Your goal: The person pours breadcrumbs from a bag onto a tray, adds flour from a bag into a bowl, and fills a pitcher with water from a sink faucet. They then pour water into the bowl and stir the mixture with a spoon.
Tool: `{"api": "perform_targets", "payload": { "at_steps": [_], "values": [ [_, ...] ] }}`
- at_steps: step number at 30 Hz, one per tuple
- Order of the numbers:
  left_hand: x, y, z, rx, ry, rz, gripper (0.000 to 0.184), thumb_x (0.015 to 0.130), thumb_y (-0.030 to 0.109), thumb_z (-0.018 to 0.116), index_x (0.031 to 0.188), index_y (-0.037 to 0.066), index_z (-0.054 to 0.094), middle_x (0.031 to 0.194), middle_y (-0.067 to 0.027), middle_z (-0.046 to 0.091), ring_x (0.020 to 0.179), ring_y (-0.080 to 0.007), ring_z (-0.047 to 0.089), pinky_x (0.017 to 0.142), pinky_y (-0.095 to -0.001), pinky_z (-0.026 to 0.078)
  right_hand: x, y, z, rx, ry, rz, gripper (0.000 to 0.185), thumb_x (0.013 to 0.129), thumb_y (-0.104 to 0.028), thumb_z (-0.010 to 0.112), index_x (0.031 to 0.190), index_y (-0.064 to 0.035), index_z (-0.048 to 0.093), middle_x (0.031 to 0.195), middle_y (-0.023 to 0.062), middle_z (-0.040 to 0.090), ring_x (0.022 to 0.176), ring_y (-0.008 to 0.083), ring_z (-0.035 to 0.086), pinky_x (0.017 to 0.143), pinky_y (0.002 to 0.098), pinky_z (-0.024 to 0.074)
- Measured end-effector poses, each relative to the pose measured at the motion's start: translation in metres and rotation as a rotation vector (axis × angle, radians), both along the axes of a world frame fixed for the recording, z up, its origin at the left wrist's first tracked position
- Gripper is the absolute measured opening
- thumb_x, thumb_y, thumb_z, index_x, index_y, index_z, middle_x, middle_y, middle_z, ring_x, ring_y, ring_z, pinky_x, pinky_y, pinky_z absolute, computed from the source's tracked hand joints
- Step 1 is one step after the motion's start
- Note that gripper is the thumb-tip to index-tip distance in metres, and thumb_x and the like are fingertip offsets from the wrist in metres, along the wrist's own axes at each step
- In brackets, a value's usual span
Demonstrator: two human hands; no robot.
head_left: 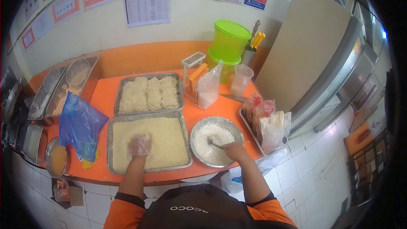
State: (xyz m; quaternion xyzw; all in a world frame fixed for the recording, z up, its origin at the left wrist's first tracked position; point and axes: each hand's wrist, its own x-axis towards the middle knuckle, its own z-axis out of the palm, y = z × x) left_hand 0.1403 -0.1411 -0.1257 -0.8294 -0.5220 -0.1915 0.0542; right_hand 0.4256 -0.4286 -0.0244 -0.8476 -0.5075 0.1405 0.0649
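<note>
My left hand, in a clear plastic glove, rests on the pale crumbs that fill the near metal tray; its fingers are blurred. Bare, my right hand grips the handle of a spoon. The spoon's head sits in white flour-like powder inside a round metal bowl, right of the tray. Behind the crumbs, a second metal tray holds rows of coated pieces.
A blue plastic bag and a bowl of orange liquid are at left. Green containers, a measuring jug and a knife lie behind the bowl. A tray of bagged items stands right.
</note>
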Motion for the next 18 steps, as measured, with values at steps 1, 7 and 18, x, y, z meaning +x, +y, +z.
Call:
{"api": "perform_targets", "payload": {
  "at_steps": [1,7,18],
  "values": [
    [-0.002,0.001,-0.007,0.011,0.032,-0.018,0.038,0.074,0.046,0.049,0.068,0.011,0.06,0.069,-0.0061,0.059,0.069,-0.0205,0.058,0.074,-0.0401,0.045,-0.002,-0.004,0.015,-0.087,-0.024,0.06,0.028,0.076,-0.017,0.042,0.091,-0.0159,0.065,0.088,0.0123,0.062,0.082,0.0288,0.06,0.075,0.0404,0.0464],
    [-0.001,-0.016,0.029,0.049,-0.058,-0.037,0.043,0.077,0.048,0.046,0.063,0.01,0.06,0.062,-0.0103,0.058,0.059,-0.0258,0.058,0.06,-0.0388,0.047,-0.016,-0.001,0.024,-0.082,-0.072,-0.061,0.026,0.074,-0.015,0.045,0.091,-0.0167,0.065,0.086,0.0119,0.063,0.082,0.0285,0.06,0.073,0.0403,0.0471],
    [-0.001,0.011,-0.025,0.069,-0.032,-0.027,0.052,0.079,0.054,0.04,0.068,0.009,0.063,0.066,-0.0116,0.06,0.061,-0.0287,0.059,0.056,-0.0419,0.046,-0.007,0.003,0.015,-0.086,-0.245,-0.156,0.023,0.073,-0.013,0.046,0.086,-0.0105,0.065,0.079,0.0181,0.062,0.078,0.0291,0.061,0.069,0.0409,0.0475]
  ]
}}
